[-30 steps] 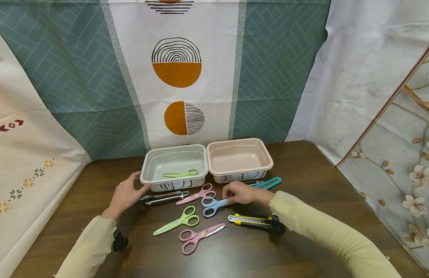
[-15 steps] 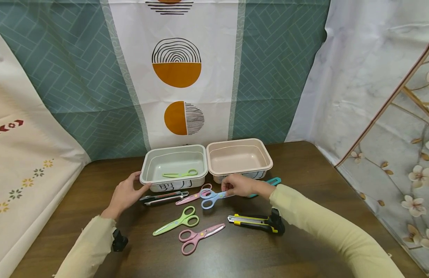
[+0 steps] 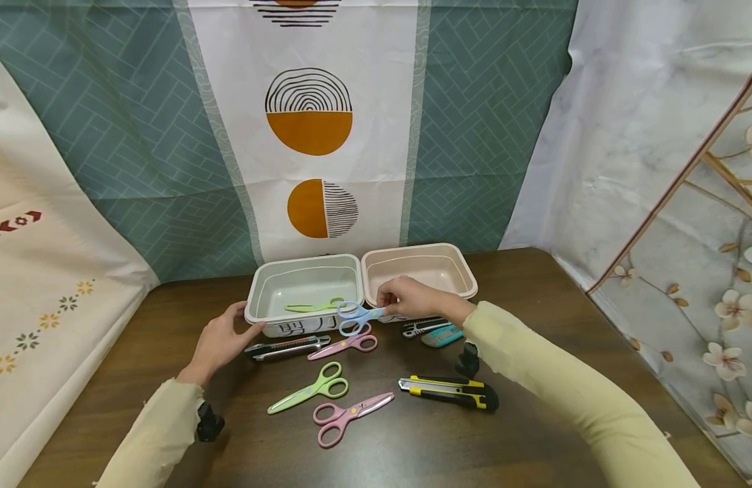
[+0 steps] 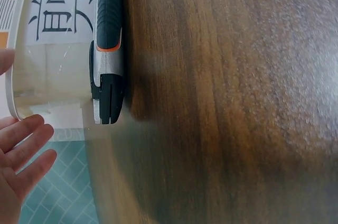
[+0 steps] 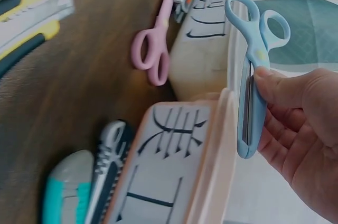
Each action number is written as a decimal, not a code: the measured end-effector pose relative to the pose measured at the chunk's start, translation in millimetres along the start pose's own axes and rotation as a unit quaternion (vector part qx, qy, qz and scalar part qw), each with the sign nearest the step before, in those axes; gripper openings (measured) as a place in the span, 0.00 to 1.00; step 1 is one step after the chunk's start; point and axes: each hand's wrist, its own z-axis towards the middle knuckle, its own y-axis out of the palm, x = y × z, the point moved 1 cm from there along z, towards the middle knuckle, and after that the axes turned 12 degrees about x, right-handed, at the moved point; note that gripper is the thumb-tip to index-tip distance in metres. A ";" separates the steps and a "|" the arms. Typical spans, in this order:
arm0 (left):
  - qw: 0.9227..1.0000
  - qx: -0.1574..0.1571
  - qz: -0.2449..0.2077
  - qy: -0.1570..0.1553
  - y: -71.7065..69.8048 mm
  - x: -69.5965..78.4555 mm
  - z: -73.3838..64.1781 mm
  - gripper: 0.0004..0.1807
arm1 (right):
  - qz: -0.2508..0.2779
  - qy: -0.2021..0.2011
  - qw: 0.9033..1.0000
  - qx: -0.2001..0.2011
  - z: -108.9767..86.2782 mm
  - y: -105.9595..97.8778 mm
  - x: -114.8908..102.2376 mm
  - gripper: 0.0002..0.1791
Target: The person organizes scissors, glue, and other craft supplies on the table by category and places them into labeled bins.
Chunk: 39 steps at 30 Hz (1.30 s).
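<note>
My right hand (image 3: 412, 298) pinches blue scissors (image 3: 359, 316) by the blade end between thumb and fingers, with the handle loops pointing left. They hang in front of the join between two bins, partly above the green-grey bin's front rim. My left hand (image 3: 220, 342) rests at the left front corner of that green-grey bin (image 3: 269, 268), its fingers fairly straight in the left wrist view. Light green scissors (image 3: 309, 306) lie inside it. The pinkish-beige bin (image 3: 412, 251) stands beside it, partly hidden by my right hand.
Before the bins lie a black box cutter (image 3: 287, 347), pink scissors (image 3: 336, 347), a dark box cutter (image 3: 420, 327) and a teal cutter (image 3: 443, 336). Nearer me are green scissors (image 3: 309, 393), more pink scissors (image 3: 348, 417) and a yellow-black box cutter (image 3: 452, 392). Fabric hangs behind the table.
My right hand has lifted the blue scissors off the table and carried them up and slightly left, towards the bins. The left hand has stayed in place.
</note>
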 end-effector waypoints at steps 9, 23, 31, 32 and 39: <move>1.000 0.002 0.003 -0.005 0.2 1.2 -1.9 0.34 | 0.001 0.005 1.000 0.000 12.7 -4.6 -6.3 0.04; 1.000 0.003 0.005 -0.008 -0.4 4.3 -5.2 0.34 | -0.016 0.013 0.999 0.039 29.9 -0.1 0.7 0.04; 1.000 0.004 0.002 -0.006 -0.6 3.6 -4.3 0.33 | -0.017 0.011 0.999 0.039 41.1 3.6 -1.4 0.01; 1.000 0.004 0.002 -0.006 -0.7 3.5 -4.0 0.33 | -0.015 0.010 0.999 0.041 42.9 4.1 -1.7 0.00; 1.000 0.001 0.000 -0.006 -0.9 2.7 -1.9 0.34 | -0.007 0.020 0.998 0.054 52.3 9.3 -2.2 0.02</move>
